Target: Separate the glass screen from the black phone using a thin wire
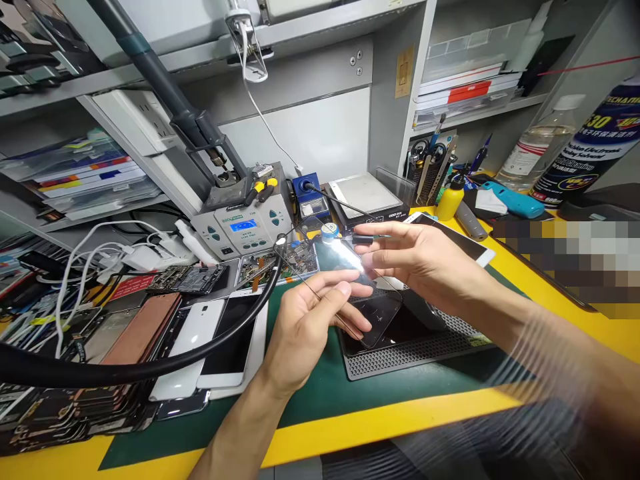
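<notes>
My left hand (307,327) is closed on the left edge of a thin, clear panel with a dark outline (376,321), which looks like phone-sized glass or film. My right hand (423,260) pinches its upper right side, fingers bent around that edge. The panel is tilted, and light glares off its upper part. Below it, a dark, glossy device (415,310) lies on a grey perforated mat (400,363). Just past my fingers stands a bottle with a blue cap (330,231), partly hidden. A short black cylindrical piece (363,239) shows beside my right fingertips.
A black hose (240,320) arcs across the left side. Phones (233,340) and stacked phone parts (100,393) lie left. Behind are a soldering station (245,230) and a circuit board tray (280,267). A yellow bottle (451,198) and a large spray can (585,147) stand right.
</notes>
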`<state>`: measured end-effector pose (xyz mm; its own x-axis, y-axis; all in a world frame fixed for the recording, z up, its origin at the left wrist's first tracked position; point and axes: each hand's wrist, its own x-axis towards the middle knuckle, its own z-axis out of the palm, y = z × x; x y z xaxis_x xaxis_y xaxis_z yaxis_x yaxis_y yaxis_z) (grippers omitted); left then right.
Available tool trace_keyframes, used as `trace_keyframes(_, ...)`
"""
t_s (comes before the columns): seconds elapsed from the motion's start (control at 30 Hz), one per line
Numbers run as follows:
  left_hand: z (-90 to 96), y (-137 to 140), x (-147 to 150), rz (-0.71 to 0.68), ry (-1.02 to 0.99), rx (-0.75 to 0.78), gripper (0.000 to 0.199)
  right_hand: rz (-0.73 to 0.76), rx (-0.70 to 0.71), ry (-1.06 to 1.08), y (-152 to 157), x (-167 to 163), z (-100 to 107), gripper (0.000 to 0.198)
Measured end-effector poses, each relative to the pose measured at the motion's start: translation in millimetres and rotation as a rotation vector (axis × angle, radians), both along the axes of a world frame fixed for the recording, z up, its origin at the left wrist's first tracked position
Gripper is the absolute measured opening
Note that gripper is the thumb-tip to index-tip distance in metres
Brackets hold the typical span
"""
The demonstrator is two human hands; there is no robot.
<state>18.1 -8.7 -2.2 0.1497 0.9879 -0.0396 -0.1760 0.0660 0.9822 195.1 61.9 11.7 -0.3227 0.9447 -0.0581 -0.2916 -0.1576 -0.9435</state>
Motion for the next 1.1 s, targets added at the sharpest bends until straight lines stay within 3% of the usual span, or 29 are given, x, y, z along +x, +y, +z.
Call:
trace_keyframes(0.33, -1.3, -2.5, -2.6, -0.020, 0.043, 0.029, 0.028, -0.008, -0.001, -0.001, -1.5, -1.1, 0.5, 0.046)
trace_keyframes(0.57, 1.6, -3.8, -3.4, -0.028, -0.135, 0.067, 0.035, -0.033, 0.045, 0.005, -2.8, 0.6, 3.1, 0.048)
trace_keyframes(0.9, 1.2, -3.9, -5.6, 0.201, -0.124, 0.119, 0.023, -0.079, 0.091, 0.042, -2.8, 3.7, 9.3, 0.050)
trace_keyframes(1.1, 1.8, -4.3, -5.6, 0.145, -0.145, 0.108, 0.022, -0.096, 0.157, 0.029, -6.7, 4.5, 9.6, 0.054)
